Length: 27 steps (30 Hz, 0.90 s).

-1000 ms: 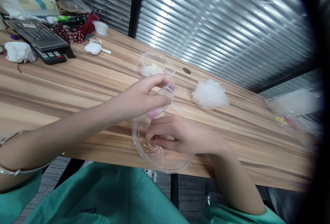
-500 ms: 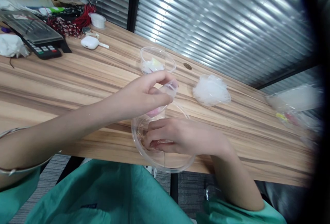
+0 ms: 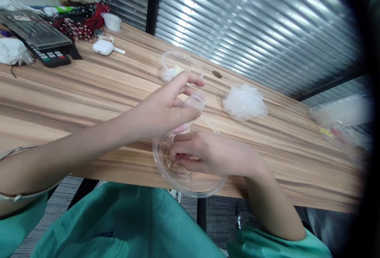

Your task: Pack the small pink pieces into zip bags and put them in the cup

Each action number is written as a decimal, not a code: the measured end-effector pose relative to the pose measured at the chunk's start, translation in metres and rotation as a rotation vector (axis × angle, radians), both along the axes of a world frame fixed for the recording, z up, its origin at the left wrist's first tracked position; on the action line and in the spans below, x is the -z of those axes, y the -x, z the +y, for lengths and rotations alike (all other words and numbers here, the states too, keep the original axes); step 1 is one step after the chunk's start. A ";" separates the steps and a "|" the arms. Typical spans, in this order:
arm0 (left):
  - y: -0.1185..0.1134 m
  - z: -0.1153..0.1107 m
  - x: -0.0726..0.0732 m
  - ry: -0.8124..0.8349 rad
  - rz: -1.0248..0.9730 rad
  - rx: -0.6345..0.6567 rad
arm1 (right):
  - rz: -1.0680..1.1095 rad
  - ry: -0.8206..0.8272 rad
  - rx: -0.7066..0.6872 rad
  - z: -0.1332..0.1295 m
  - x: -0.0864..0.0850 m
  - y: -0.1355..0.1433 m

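My left hand (image 3: 175,107) has its thumb against a small clear plastic bag (image 3: 196,100) with something pink at its lower end, while the index finger is lifted off. Below it, my right hand (image 3: 202,153) reaches into a large round clear container (image 3: 190,192) at the table's front edge. Its fingers are bent together over small reddish and clear pieces; what they pinch is hidden. Behind my left hand stands a smaller round clear container (image 3: 182,55) with white and yellowish packets inside.
A pile of clear bags (image 3: 245,101) lies right of centre on the wooden table (image 3: 118,91). More bags (image 3: 341,111) are at far right. A white earbud case (image 3: 103,47), a small white tub (image 3: 111,21), red wires (image 3: 96,18) and a black keypad device (image 3: 53,58) sit at the left.
My left index finger has lifted off the small bag and the fingers have spread. My right hand has shifted slightly up and right within the large container.
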<state>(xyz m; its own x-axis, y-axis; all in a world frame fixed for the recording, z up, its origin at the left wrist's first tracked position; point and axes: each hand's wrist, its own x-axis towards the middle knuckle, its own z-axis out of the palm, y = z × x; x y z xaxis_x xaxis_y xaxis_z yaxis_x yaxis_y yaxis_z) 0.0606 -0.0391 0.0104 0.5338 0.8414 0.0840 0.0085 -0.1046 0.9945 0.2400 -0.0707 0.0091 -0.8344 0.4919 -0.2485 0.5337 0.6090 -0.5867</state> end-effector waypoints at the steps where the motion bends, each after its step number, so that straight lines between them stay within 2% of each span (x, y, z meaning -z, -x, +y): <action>1: 0.000 0.000 0.000 0.004 -0.013 -0.001 | -0.020 -0.017 0.012 0.000 0.000 0.000; 5: 0.000 0.000 0.001 0.005 -0.054 -0.005 | -0.058 -0.050 0.046 -0.001 -0.002 0.000; 11: 0.000 0.000 -0.002 0.009 -0.002 -0.009 | -0.040 -0.056 0.038 -0.002 -0.002 0.001; 18: 0.000 -0.002 -0.006 0.051 0.049 -0.016 | -0.039 -0.123 0.149 -0.004 -0.002 0.002; 27: -0.001 -0.002 -0.006 0.020 0.061 -0.004 | 0.013 -0.104 0.156 -0.003 -0.003 0.005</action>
